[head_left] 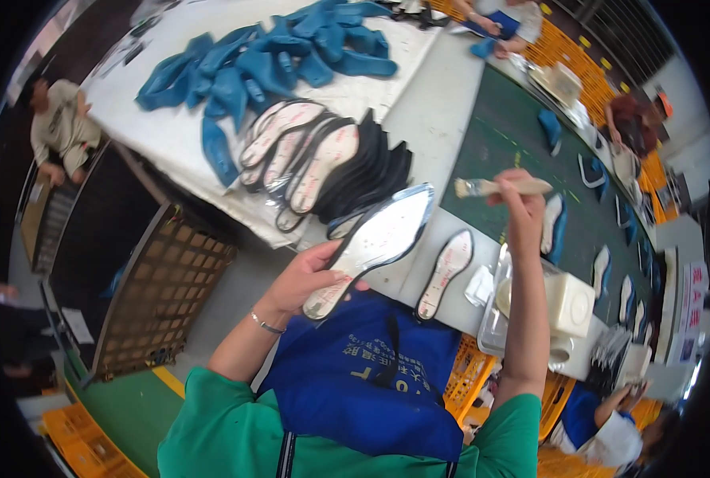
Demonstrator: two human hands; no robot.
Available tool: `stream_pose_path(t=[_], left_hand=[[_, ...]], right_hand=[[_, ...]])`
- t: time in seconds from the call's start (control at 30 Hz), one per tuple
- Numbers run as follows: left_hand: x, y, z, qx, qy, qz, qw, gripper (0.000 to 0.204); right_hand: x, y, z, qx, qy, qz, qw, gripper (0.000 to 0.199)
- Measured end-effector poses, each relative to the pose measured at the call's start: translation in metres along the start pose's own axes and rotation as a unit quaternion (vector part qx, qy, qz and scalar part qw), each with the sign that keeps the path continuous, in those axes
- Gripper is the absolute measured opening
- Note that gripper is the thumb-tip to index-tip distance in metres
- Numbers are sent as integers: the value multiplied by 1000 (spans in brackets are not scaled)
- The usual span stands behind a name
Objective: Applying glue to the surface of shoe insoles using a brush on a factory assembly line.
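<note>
We pinch a flat, shoe-shaped insole [375, 243] at its heel end with our left hand [311, 275], fingers clamped on it; its pale face looks glossy and wet, edged in black, and it hangs over the table's near edge. Our right hand [518, 195] is closed around the wooden handle of a small brush [494, 188], bristles pointing left, held above the dark green conveyor belt [498, 135]. A matching insole [446, 272] lies flat on the grey table [438, 103] just beside the held one. Behind it fans a stack of black-rimmed insoles [331, 167], then a heap of smooth blue shoe lasts [259, 64]. A translucent glue tub [542, 299] sits under our right forearm.
</note>
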State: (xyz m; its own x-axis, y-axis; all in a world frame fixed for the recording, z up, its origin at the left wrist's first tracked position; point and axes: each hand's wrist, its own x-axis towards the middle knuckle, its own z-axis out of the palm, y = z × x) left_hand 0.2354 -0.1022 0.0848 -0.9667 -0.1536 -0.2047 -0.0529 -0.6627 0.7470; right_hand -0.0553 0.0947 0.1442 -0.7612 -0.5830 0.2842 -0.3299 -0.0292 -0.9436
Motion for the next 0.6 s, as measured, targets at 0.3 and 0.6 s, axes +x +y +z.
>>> stream_pose_path(t=[0.3, 0.6], left_hand=[[41, 7, 18, -159, -35, 171, 972, 56], [54, 11, 12, -172, -16, 201, 964, 53]], right_hand=[[-61, -5, 84, 31, -24, 83, 996, 28], [-83, -15, 143, 155, -191, 246, 937, 34]])
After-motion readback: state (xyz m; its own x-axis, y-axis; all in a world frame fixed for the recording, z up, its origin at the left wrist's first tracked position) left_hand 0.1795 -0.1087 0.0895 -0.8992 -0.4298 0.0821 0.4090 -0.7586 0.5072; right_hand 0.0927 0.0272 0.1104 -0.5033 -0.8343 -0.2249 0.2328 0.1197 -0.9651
